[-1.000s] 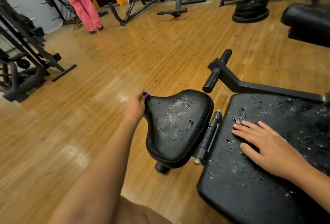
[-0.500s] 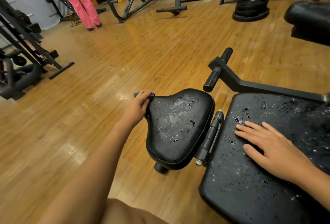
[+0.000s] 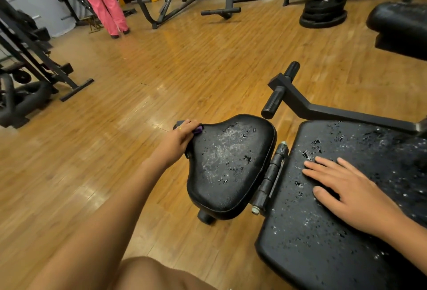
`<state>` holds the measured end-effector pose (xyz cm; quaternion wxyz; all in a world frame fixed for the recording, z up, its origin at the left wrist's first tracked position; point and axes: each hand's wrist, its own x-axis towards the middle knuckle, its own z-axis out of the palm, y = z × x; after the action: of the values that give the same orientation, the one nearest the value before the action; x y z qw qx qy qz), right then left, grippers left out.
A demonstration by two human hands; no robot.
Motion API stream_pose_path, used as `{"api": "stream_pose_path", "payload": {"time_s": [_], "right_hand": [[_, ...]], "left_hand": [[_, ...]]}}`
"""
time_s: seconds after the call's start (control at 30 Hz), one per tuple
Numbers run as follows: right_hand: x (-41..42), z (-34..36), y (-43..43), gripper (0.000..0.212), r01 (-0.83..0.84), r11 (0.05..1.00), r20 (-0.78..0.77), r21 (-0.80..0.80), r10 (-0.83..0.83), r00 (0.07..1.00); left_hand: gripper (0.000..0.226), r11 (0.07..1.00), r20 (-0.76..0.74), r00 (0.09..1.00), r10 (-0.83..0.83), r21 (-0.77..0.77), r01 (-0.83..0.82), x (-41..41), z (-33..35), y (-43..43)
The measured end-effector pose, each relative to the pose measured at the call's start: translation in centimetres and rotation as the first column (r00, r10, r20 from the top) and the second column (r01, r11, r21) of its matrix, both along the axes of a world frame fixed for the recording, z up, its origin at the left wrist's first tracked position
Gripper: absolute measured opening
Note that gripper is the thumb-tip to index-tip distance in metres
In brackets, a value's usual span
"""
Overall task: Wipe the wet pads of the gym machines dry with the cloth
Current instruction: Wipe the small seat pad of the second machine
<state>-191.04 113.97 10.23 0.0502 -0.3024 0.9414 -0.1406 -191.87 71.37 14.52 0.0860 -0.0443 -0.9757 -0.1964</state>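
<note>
Left fingers (image 3: 188, 126) clamp purple cloth (image 3: 198, 130) at seat pad (image 3: 231, 174)'s tip; right fingers (image 3: 323, 167) lie spread on back pad (image 3: 323, 248).

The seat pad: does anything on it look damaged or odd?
Yes. The seat pad has a dull grey, scuffed patch across its middle, with small dark flaked spots around it, as if the cover is peeling. The larger pad beside it, under the right hand, is speckled with water drops.

The left hand (image 3: 182, 136) curls in a grip; the right hand (image 3: 353, 195) lies flat, fingers spread.
</note>
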Motion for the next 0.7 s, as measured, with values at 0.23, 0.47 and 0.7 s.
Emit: {"api": "stream_pose_path", "payload": {"time_s": [0.23, 0.47, 0.7], "right_hand": [[0.0, 0.0, -0.1, 0.056, -0.003, 1.000, 0.013, 0.002, 0.003, 1.000], [-0.1, 0.3, -0.1, 0.057, -0.013, 1.000, 0.017, 0.020, 0.013, 1.000], [-0.1, 0.3, -0.3, 0.064, -0.014, 0.999, 0.007, 0.047, 0.013, 1.000]], "left_hand": [[0.035, 0.930, 0.056, 0.937, 0.345, 0.116, -0.349, -4.0, -0.2, 2.2], [0.022, 0.928, -0.019, 0.943, 0.332, 0.186, -0.323, -1.4, -2.8, 2.7], [0.029, 0.868, 0.031, 0.907, 0.420, 0.278, -0.411, -4.2, -2.4, 1.6]]}}
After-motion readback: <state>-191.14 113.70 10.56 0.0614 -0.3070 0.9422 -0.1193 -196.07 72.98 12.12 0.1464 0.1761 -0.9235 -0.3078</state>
